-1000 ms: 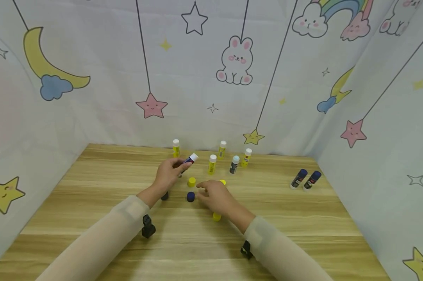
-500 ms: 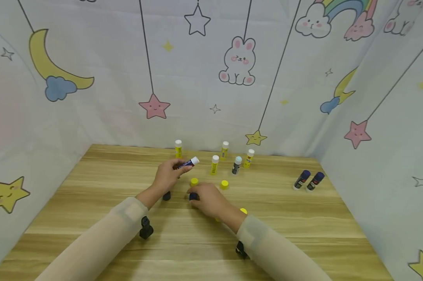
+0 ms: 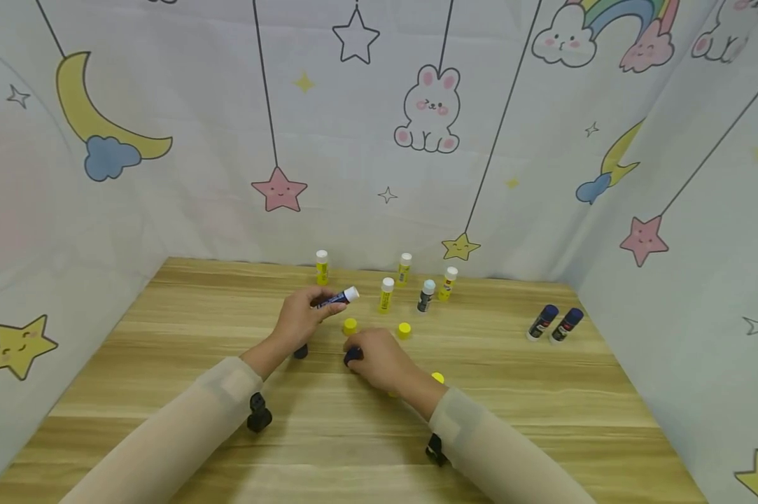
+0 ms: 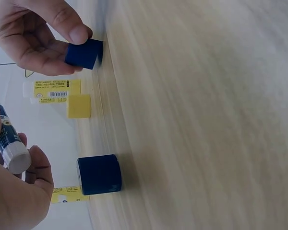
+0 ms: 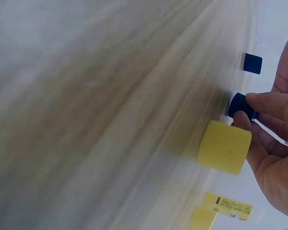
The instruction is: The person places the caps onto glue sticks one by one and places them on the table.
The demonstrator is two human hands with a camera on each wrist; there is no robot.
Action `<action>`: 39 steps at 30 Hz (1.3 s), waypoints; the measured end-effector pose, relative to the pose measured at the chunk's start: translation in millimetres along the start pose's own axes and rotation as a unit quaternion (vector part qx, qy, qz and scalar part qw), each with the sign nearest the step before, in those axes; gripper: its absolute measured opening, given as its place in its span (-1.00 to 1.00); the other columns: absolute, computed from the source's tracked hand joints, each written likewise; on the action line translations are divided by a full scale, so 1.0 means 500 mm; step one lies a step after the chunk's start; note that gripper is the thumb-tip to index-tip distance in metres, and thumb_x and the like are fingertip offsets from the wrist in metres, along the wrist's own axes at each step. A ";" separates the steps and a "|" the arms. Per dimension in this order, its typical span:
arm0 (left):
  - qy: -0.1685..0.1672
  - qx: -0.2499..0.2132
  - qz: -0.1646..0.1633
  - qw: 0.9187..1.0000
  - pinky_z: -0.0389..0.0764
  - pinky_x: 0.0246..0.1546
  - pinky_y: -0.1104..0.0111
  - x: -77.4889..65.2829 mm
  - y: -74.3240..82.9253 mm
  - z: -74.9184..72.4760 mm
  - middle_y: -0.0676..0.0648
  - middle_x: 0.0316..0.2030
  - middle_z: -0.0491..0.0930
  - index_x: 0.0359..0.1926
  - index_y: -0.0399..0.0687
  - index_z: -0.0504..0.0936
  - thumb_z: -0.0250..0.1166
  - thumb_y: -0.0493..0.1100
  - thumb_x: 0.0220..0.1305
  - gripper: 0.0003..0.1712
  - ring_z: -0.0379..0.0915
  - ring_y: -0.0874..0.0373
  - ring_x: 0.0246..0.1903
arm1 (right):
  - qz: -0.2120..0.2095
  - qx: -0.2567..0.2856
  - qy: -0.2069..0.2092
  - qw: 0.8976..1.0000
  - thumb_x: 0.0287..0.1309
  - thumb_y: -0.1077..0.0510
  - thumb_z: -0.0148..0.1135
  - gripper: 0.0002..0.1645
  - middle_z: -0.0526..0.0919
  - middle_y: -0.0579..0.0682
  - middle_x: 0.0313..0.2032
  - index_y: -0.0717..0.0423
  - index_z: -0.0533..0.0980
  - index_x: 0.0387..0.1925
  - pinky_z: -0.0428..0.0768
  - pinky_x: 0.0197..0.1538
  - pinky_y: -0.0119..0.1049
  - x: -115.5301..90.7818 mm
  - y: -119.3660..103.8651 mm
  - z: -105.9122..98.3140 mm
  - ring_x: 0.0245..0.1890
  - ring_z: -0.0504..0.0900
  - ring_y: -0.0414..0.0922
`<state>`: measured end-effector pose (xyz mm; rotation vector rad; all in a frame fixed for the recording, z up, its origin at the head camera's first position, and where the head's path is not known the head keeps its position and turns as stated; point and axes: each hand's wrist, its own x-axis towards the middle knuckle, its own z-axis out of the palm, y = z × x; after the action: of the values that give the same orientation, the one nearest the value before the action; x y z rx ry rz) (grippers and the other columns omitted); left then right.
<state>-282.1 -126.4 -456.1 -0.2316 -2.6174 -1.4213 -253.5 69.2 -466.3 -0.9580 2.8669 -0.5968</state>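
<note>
Pinching the previously untouched blue cap [image 5: 239,106] are the right fingers [image 5: 270,103]; left fingers [image 4: 41,165] grip a glue stick [image 4: 9,134].

The left fingers [image 3: 318,291] hide one end of the glue stick [image 3: 337,299].

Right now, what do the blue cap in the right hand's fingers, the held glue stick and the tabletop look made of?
Blue cap: likely plastic, matte, evenly coloured.
Glue stick: probably a plastic tube, given its smooth white end; printed label, paper or film unclear.
Tabletop: wood-like, streaky grain, soft sheen; solid wood or laminate, can't tell.
</note>
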 end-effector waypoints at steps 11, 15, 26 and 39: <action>-0.014 0.001 0.000 1.000 0.60 -0.12 0.17 -0.012 -0.007 -0.010 -0.10 -0.02 0.71 0.06 -0.01 0.71 0.38 0.09 0.30 -0.59 0.59 -0.01 -0.05 | 0.048 0.051 0.019 0.997 0.22 0.14 0.45 -0.75 0.75 -0.08 -0.10 0.06 0.70 -0.06 0.65 -0.01 -0.27 -0.012 0.015 -0.008 -0.10 0.68 -0.20; -0.014 0.005 0.000 1.000 0.56 -0.17 0.24 -0.016 -0.010 -0.013 -0.10 -0.03 0.71 0.05 0.00 0.71 0.39 0.09 0.29 -0.59 0.58 0.01 -0.08 | 0.056 0.077 0.029 0.995 0.22 0.14 0.45 -0.75 0.75 -0.08 -0.13 0.09 0.70 -0.07 0.64 -0.08 -0.27 -0.020 0.021 -0.014 -0.18 0.67 -0.22; -0.012 0.001 -0.007 1.000 0.57 -0.12 0.20 -0.023 -0.014 -0.011 -0.11 0.01 0.70 0.07 -0.02 0.71 0.41 0.05 0.27 -0.59 0.58 0.00 -0.07 | 0.129 0.164 0.067 0.976 0.21 0.13 0.46 -0.76 0.74 -0.12 -0.23 0.06 0.69 -0.09 0.66 -0.11 -0.24 -0.046 0.041 -0.033 -0.23 0.64 -0.21; -0.006 0.007 0.011 1.000 0.63 -0.09 0.17 -0.024 -0.006 -0.009 -0.12 0.00 0.70 0.05 -0.05 0.73 0.46 0.04 0.18 -0.54 0.59 0.00 -0.06 | 0.196 0.222 0.156 0.942 0.23 0.11 0.45 -0.77 0.74 -0.11 -0.18 0.00 0.69 -0.08 0.65 -0.06 -0.17 -0.066 0.070 -0.060 -0.12 0.68 -0.13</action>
<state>-270.7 -132.4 -458.5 -0.2681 -2.6254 -1.3995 -251.8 124.5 -453.8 -0.2320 2.8410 -1.3645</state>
